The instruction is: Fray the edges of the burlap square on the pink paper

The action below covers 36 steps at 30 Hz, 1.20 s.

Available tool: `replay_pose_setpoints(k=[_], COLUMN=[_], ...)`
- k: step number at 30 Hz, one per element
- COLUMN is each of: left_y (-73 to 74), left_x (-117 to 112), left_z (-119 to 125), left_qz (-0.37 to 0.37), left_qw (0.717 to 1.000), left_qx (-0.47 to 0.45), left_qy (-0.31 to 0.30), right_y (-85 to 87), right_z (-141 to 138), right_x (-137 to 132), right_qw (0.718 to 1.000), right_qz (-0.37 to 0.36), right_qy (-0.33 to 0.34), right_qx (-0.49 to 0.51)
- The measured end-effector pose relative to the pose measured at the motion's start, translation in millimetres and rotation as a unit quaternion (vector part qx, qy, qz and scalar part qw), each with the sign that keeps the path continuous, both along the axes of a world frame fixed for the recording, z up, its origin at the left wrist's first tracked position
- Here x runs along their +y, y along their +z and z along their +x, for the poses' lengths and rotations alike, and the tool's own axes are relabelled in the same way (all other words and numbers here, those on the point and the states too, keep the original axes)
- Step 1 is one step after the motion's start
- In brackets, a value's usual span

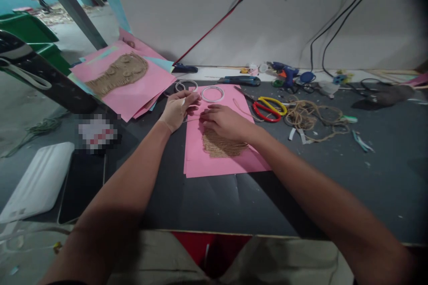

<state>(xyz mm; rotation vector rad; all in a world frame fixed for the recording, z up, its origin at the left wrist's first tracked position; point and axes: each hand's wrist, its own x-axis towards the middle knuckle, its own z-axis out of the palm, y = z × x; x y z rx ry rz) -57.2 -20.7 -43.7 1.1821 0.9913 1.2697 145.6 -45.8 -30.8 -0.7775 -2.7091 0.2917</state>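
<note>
Dark workbench (214, 205), jute patch (221, 144) just below right hand (227, 122)

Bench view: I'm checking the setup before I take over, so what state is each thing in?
Left hand, pinching a thin strand
Right hand, resting flat beside the strand
Jute patch, lying on pink paper
Tape roll, lying flat
Twine, loose and tangled
Scissors, lying on the mat
Glue gun, on its side

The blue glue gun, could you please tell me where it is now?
In the head view, the blue glue gun lies at the bench's far edge, right of centre, behind the jute twine.
</note>
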Motion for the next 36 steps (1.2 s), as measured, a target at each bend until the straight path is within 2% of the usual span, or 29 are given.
replay_pose_setpoints(k=[4, 9, 11, 15, 17, 19, 22, 24, 27, 30, 36], left_y=[4.2, 9.1, 7.8, 2.8, 0.4, -2.2, -6.5, -9.0, -10.9, -9.9, -7.0], left_x=[-2.5, -7.9, -7.6, -5.3, -5.6, -6.9, -8.4, -8.3, -7.1, -6.8, -7.4], left_z=[-0.5, 1.4, 2.5, 5.0, 6.8, 8.7, 10.4, 10.3, 9.8, 9.8, 10.6], left_qz=[0.002, -0.031, -0.027, 0.003, 0.025, 0.079, 0.178, 0.206, 0.210, 0.197, 0.186], left_qw=[1.000, 0.996, 0.996, 0.993, 0.983, 0.962, 0.920, 0.907, 0.907, 0.911, 0.910], left_qx=[0.005, 0.015, 0.045, 0.120, 0.179, 0.260, 0.348, 0.367, 0.366, 0.362, 0.370], left_qy=[-0.019, -0.080, -0.067, 0.000, 0.016, 0.028, 0.022, 0.000, -0.003, 0.003, -0.010], right_y=[0.1, 3.1, 7.7, 18.9, 21.2, 19.5, 11.2, 4.4, -3.0, -5.4, -4.7], right_z=[1.0, 3.7, 8.2, 28.5, 42.0, 53.9, 63.6, 64.0, 60.2, 57.0, 53.5], right_x=[-0.3, 1.5, 5.1, 16.0, 22.2, 27.7, 33.1, 34.3, 34.1, 33.0, 29.4], right_qw=[1.000, 0.998, 0.994, 0.983, 0.976, 0.968, 0.951, 0.940, 0.931, 0.938, 0.946], right_qz=[-0.003, -0.005, -0.002, -0.024, -0.048, -0.084, -0.134, -0.164, -0.205, -0.215, -0.195], right_qy=[-0.028, -0.069, -0.103, -0.180, -0.211, -0.229, -0.240, -0.236, -0.207, -0.182, -0.199], right_qx=[-0.005, -0.014, -0.031, -0.029, 0.015, 0.067, 0.140, 0.184, 0.221, 0.200, 0.167])
